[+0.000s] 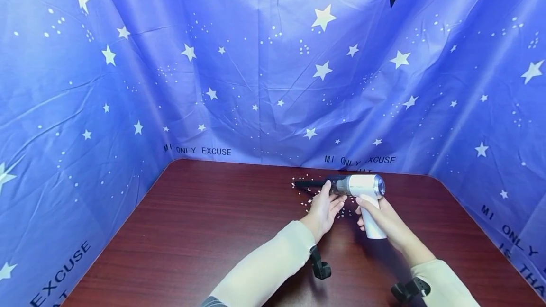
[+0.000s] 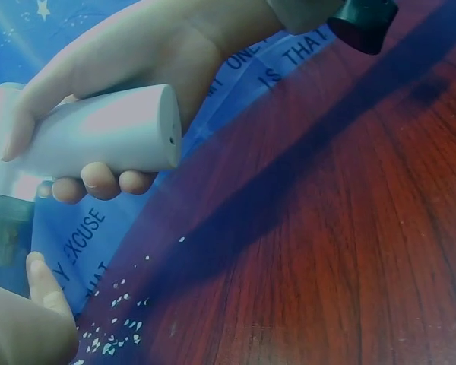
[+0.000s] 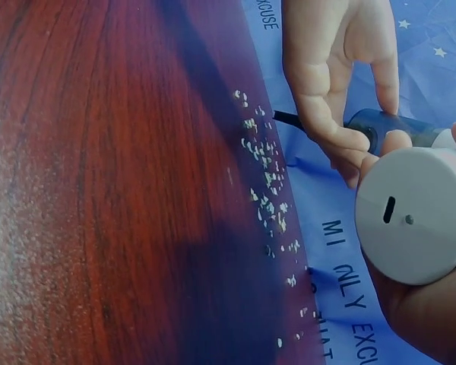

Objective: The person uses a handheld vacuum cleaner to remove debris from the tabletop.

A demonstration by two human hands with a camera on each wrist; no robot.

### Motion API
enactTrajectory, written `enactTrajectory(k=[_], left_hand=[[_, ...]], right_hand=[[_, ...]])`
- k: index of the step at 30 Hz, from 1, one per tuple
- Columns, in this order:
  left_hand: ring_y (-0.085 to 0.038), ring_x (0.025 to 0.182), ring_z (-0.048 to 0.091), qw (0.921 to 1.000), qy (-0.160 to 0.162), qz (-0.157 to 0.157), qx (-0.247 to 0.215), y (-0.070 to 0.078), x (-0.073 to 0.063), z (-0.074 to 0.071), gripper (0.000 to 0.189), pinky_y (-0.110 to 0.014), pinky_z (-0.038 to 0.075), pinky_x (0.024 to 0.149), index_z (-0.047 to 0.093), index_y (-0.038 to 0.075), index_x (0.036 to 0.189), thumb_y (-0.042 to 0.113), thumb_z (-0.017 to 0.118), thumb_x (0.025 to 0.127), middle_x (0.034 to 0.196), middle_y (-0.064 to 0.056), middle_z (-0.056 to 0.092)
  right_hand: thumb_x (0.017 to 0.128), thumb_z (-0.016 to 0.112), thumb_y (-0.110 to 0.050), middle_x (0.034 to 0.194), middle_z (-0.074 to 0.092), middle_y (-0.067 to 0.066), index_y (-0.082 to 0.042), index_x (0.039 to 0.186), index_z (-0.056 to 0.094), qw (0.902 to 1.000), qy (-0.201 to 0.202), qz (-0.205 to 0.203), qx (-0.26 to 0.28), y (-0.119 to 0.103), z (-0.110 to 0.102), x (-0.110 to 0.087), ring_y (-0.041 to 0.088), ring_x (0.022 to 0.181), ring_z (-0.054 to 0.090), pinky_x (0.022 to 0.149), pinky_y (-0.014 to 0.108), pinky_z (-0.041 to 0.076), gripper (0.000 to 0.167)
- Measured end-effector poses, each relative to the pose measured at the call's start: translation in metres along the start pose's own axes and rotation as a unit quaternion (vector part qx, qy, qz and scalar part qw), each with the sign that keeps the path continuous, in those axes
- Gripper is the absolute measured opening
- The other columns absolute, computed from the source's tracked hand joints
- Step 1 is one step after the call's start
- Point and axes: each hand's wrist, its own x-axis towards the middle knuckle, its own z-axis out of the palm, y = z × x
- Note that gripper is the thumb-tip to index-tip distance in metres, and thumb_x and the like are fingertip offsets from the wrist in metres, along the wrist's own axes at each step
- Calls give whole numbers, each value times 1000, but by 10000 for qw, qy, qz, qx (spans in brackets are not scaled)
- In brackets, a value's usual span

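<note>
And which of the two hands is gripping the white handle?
The right hand: its fingers curl round the white handle, whereas the left hand is by the dark barrel.

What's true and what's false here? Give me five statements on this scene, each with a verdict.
1. The right hand grips the white, pistol-shaped handheld device by its handle. True.
2. The device's slim black nozzle points to the person's right. False: it points left.
3. Small white flakes lie scattered on the dark red wood-grain table. True.
4. The left hand rests flat on the table. False: it is up at the device's front part.
5. A blue, star-patterned fabric backdrop hangs behind the table. True.
</note>
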Motion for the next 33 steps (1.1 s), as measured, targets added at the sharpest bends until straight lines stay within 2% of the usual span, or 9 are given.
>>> enactTrajectory(k=[6,13,20,28,33], left_hand=[[-25,100,68,10000,28,-34,49,-2,5,1,47,-41,51,100,60,-7,125,35,51,104,119,-21,67],[-24,98,69,9999,66,-1,137,-1,6,0,47,-37,54,95,60,-7,124,35,50,105,118,-21,67],[-25,100,68,9998,145,43,126,-2,5,0,47,-42,50,101,60,-7,124,35,49,105,119,-23,66],[-29,105,66,9998,59,187,36,0,1,13,41,-37,53,97,57,-8,127,25,52,105,122,-25,64],[-31,107,65,9998,78,152,-77,-3,3,23,44,-39,52,99,49,-10,135,19,56,103,126,-25,61]], right_hand=[[104,56,-26,83,63,7,-2,114,45,10000,46,25,79,4,-1,2,15,60,64,58,39,61,28],[104,56,-26,84,62,8,-1,114,45,9999,7,1,111,5,1,4,15,60,63,56,36,60,29],[104,56,-25,85,62,9,0,117,42,9999,-75,50,126,5,3,4,16,61,63,57,36,60,31],[105,54,-26,82,63,4,-4,109,48,9996,151,-32,216,5,1,5,15,61,65,61,38,61,24],[105,51,-18,78,62,2,-3,106,47,9986,220,-88,468,3,1,3,15,61,64,59,37,61,15]])
